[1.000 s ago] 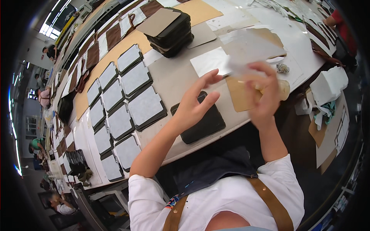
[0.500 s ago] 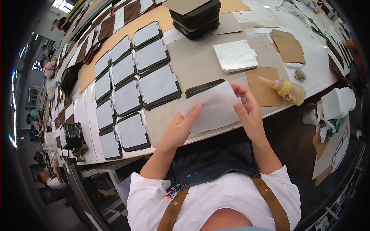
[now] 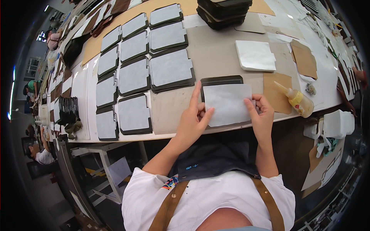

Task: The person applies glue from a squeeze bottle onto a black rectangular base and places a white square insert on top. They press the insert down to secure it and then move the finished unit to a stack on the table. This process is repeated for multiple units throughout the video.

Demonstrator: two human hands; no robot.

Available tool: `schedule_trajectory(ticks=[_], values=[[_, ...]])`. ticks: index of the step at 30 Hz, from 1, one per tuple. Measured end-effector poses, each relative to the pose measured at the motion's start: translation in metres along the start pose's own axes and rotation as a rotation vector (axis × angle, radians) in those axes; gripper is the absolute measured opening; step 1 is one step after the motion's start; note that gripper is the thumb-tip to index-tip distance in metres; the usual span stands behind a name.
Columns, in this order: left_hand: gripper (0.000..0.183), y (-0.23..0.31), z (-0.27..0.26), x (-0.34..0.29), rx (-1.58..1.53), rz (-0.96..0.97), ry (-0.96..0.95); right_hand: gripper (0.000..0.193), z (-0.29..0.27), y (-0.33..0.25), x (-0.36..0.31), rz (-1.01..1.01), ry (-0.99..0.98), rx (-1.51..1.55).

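Observation:
A white rectangular sheet [image 3: 228, 102] is held level between my two hands at the table's near edge. It overlaps a dark, round-cornered panel [image 3: 222, 80], whose far strip shows beyond it; the rest of the panel is hidden. My left hand [image 3: 195, 117] has its thumb and curled fingers at the sheet's left edge, while its index finger points away from me. At the right edge, my right hand [image 3: 263, 111] pinches the sheet between thumb and fingers. Whether the sheet touches the panel I cannot tell.
Rows of dark panels topped with white sheets [image 3: 134, 79] lie to the left. Beyond my hands stand a white sheet stack [image 3: 255, 56] and a dark panel stack [image 3: 223, 14]. A yellowish squeeze bottle [image 3: 301, 104] rests at right by brown card [image 3: 278, 92].
The sheet was tilted and raised; now it lies squarer and flatter over the dark panel. My left index finger has stretched out, and the left thumb has moved to the sheet's edge.

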State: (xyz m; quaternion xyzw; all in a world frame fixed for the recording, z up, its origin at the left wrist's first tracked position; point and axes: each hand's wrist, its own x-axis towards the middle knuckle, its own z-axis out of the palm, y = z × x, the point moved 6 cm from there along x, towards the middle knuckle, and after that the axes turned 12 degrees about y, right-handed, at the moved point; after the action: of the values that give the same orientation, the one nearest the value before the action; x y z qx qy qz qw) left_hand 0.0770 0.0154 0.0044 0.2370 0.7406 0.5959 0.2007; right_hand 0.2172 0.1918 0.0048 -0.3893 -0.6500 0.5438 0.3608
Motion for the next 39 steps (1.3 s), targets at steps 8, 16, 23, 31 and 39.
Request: schedule_trajectory(ticks=[8, 16, 23, 31, 39], values=[[0.038, -0.005, -0.006, 0.007, 0.273, 0.177, 0.141, 0.012, 0.013, -0.002, 0.010, -0.267, 0.044, -0.325], [0.039, -0.011, -0.007, 0.013, 0.319, 0.223, 0.176, 0.013, 0.018, -0.004, 0.015, -0.351, 0.053, -0.362], [0.039, -0.010, -0.007, 0.012, 0.336, 0.215, 0.182, 0.013, 0.020, -0.007, 0.015, -0.383, 0.048, -0.387], [0.040, -0.010, -0.005, 0.012, 0.379, 0.214, 0.184, 0.018, 0.019, -0.014, 0.012, -0.436, 0.076, -0.467], [0.039, -0.010, -0.005, 0.012, 0.380, 0.146, 0.179, 0.020, 0.024, -0.028, 0.006, -0.715, 0.054, -0.678]])
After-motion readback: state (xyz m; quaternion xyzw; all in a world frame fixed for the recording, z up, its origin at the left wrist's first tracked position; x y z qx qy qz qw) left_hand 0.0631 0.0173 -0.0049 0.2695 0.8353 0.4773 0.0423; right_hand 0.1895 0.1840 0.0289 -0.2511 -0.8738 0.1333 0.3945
